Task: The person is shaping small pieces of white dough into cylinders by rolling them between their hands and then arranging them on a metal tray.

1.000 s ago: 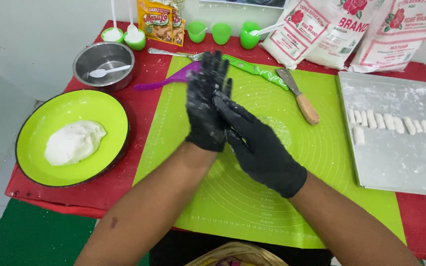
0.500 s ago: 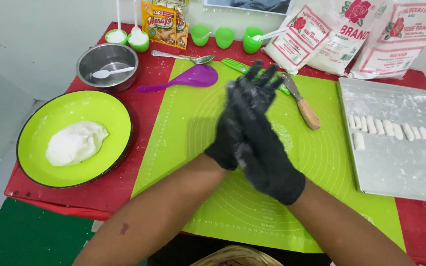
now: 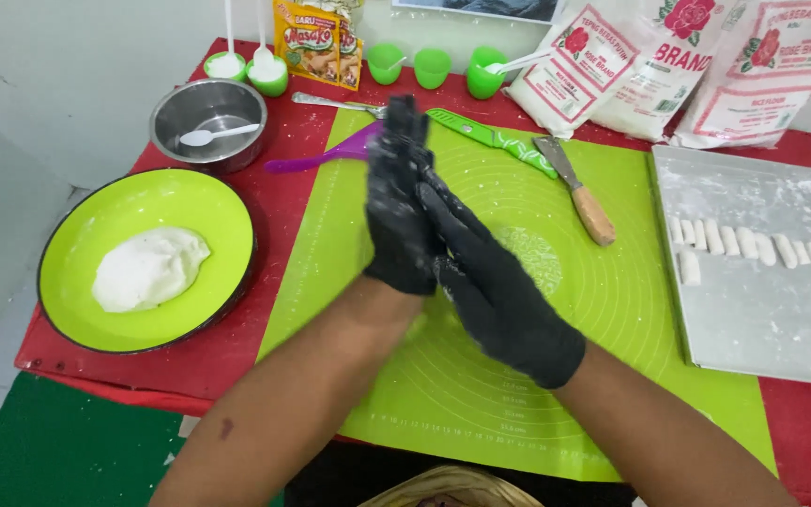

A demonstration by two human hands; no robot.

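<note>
Gloved hands pressed together over green silicone mat [image 3: 612, 310].
Left hand [image 3: 396, 211] and right hand [image 3: 499, 291], black-gloved, flour-dusted, lay palm to palm; any grasped thing was hidden, grip undeterminable.

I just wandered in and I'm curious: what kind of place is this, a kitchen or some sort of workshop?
Most likely a home kitchen table set up for making dough snacks. A green silicone pastry mat covers the red table, bags of flour stand at the back, and a floured metal tray holds short white dough pieces.
</note>
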